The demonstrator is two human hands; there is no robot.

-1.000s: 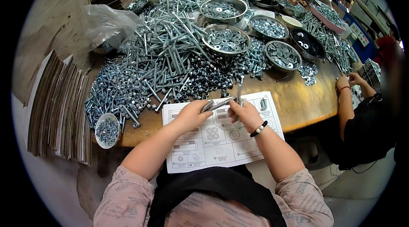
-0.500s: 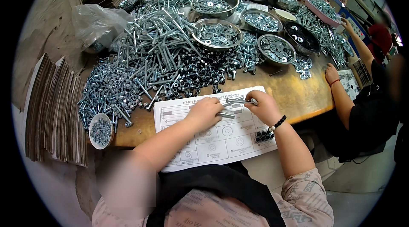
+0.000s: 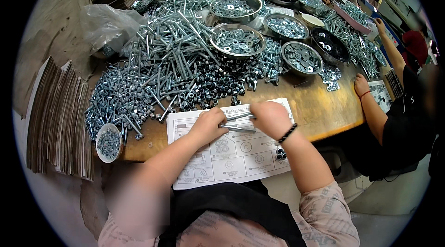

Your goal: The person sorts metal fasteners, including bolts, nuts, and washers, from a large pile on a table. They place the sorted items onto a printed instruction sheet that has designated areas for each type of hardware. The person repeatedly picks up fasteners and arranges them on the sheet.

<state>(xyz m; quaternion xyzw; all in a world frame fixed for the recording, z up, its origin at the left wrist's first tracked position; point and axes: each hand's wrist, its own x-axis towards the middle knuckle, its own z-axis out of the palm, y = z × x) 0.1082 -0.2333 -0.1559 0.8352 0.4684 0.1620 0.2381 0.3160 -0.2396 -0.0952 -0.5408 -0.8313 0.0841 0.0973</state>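
Note:
A printed hardware sheet lies at the table's near edge, under both hands. My left hand is closed around the left ends of long silvery bolts, held flat just over the sheet. From the right, my right hand meets the upper of these bolts, its fingers curled round the end; motion softens its outline and partly hides its grip. A small group of black-topped nuts rests on the sheet's right side, below my right wrist.
Beyond the sheet rises a large heap of bolts, with loose black nuts along its front. Steel bowls of washers stand behind. A white bowl sits at the left corner. A co-worker's arm reaches in from the right.
My right hand has moved left to the bolts near my left hand. The left hand has shifted slightly left. The sheet has moved a little, and my right forearm covers part of the nut group.

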